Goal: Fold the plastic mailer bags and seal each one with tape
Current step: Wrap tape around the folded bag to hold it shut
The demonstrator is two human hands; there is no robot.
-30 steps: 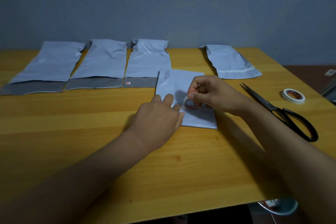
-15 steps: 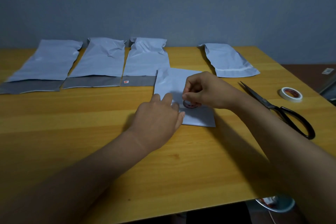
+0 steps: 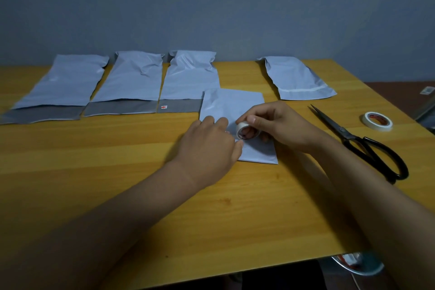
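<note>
I am taping the folded mailer [image 3: 231,110], which lies mid-surface under both my hands. My left hand [image 3: 209,146] presses it flat, fingers straight. My right hand [image 3: 275,125] has its fingers curled round a small tape roll [image 3: 246,130] standing on the fold. Next, I judge, I must draw out tape and cut it. Farther off lie four unfolded mailers [image 3: 134,77].

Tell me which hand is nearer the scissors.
Right. The right hand lies just left of the scissors, holding a tape roll; the left hand is farther left.
</note>
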